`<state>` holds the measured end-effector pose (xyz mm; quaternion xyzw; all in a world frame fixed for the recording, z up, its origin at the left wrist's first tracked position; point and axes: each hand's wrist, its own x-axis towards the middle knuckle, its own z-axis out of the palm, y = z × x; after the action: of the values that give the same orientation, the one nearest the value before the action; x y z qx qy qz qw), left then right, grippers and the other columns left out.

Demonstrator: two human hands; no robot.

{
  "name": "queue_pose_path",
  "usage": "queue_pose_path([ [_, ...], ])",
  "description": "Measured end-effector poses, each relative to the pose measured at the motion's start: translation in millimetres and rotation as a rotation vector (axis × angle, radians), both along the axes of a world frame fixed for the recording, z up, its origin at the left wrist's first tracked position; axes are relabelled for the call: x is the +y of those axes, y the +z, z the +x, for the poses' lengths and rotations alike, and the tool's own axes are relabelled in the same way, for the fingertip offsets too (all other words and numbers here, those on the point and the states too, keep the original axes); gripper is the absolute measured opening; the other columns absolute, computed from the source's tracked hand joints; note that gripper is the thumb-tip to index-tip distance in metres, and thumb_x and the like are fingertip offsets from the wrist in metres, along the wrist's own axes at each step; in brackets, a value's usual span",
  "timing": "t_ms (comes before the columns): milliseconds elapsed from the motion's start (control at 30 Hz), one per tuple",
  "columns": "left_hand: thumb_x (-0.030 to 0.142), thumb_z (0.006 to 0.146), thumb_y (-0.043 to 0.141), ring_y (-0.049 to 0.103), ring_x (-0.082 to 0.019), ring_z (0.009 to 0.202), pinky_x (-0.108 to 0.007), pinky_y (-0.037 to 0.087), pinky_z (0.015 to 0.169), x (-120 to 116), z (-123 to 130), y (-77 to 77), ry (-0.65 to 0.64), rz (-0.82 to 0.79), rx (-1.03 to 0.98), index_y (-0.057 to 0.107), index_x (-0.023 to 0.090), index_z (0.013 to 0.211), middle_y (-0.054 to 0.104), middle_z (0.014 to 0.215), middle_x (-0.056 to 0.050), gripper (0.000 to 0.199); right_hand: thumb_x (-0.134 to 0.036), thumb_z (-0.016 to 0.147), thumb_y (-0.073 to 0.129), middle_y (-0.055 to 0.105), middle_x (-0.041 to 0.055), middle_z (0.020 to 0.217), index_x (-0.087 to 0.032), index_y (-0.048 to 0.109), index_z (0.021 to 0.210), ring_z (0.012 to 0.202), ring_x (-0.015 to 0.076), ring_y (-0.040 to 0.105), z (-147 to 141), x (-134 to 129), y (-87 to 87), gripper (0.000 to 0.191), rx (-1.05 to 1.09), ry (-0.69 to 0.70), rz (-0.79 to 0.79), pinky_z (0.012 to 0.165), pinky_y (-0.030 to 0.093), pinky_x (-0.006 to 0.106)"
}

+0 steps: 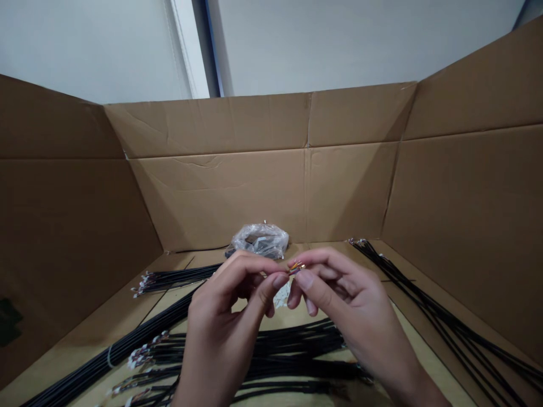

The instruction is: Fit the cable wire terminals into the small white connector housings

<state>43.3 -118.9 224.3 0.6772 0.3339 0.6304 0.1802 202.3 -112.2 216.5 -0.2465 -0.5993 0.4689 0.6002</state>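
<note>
My left hand (237,299) and my right hand (339,294) meet fingertip to fingertip above the middle of the work surface. Between them is a small bunch of thin coloured wires (296,268), with yellow, orange and purple showing. Thumb and forefinger of the left hand pinch it from one side. On the other side, the right thumb and forefinger close on the wire ends, where a tiny light-coloured tip shows; its kind is too small to make out. Below and behind the hands lie black cables (292,367) with coloured wire ends.
Cardboard walls (220,192) stand at the back and both sides. A clear plastic bag (265,240) rests by the back wall. A tied cable bundle (127,345) lies left, a shorter group (178,278) behind it, and long cables (445,316) right. Small white pieces (281,295) lie behind the hands.
</note>
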Motion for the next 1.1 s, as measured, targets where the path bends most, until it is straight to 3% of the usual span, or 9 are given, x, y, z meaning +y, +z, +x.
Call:
queue_pose_path([
  [167, 0.017, 0.091, 0.069, 0.055, -0.006, 0.051, -0.013, 0.041, 0.044, -1.2, 0.0, 0.1, 0.065, -0.008, -0.01, 0.075, 0.028, 0.08, 0.067, 0.068, 0.007, 0.016, -0.03, 0.097, 0.073, 0.075, -0.001, 0.073, -0.022, 0.073, 0.091, 0.06, 0.0069, 0.059, 3.9, 5.8, -0.1, 0.01, 0.078, 0.116, -0.062, 0.058, 0.049, 0.016],
  [400, 0.02, 0.088, 0.069, 0.053, -0.006, 0.048, -0.014, 0.039, 0.041, 0.4, 1.4, 1.7, 0.033, -0.069, -0.04, 0.075, 0.025, 0.077, 0.063, 0.061, 0.005, 0.014, -0.041, 0.096, 0.076, 0.065, -0.0045, 0.061, -0.019, 0.064, 0.08, 0.051, 0.0045, 0.043, 7.6, 10.0, 0.0, 0.029, 0.115, 0.3, -0.139, 0.05, 0.035, 0.016],
  [533, 0.019, 0.089, 0.069, 0.053, -0.006, 0.049, -0.012, 0.039, 0.043, 0.1, 2.7, 2.8, 0.008, -0.088, -0.051, 0.075, 0.025, 0.075, 0.063, 0.062, 0.005, 0.016, -0.041, 0.092, 0.08, 0.065, -0.0056, 0.06, -0.02, 0.065, 0.085, 0.048, 0.004, 0.042, 5.3, 7.7, 2.0, 0.026, 0.086, 0.237, -0.124, 0.046, 0.031, 0.016],
  [700, 0.017, 0.088, 0.07, 0.055, -0.005, 0.051, -0.011, 0.041, 0.044, -1.4, 3.7, 3.9, -0.021, -0.079, -0.066, 0.076, 0.026, 0.076, 0.067, 0.068, 0.005, 0.016, -0.034, 0.093, 0.078, 0.066, -0.0061, 0.06, -0.022, 0.07, 0.097, 0.05, 0.0045, 0.048, 2.4, 3.6, 1.2, 0.015, 0.043, 0.103, -0.051, 0.048, 0.036, 0.014],
  [867, 0.017, 0.088, 0.07, 0.055, -0.005, 0.052, -0.011, 0.041, 0.044, -1.6, 4.6, 1.8, -0.007, -0.069, -0.056, 0.076, 0.026, 0.076, 0.069, 0.071, 0.006, 0.017, -0.029, 0.095, 0.074, 0.067, -0.0055, 0.061, -0.023, 0.073, 0.092, 0.056, 0.0052, 0.059, 1.9, 1.9, -0.4, 0.006, -0.006, 0.011, 0.016, 0.048, 0.038, 0.012],
  [1100, 0.018, 0.088, 0.073, 0.057, -0.005, 0.051, -0.013, 0.042, 0.045, -3.4, 4.8, -0.2, -0.016, -0.064, -0.041, 0.078, 0.027, 0.078, 0.069, 0.071, 0.006, 0.014, -0.023, 0.094, 0.072, 0.064, -0.0075, 0.059, -0.023, 0.071, 0.087, 0.053, 0.0035, 0.058, -0.5, -0.6, 1.7, 0.006, -0.027, -0.034, 0.054, 0.048, 0.039, 0.011],
])
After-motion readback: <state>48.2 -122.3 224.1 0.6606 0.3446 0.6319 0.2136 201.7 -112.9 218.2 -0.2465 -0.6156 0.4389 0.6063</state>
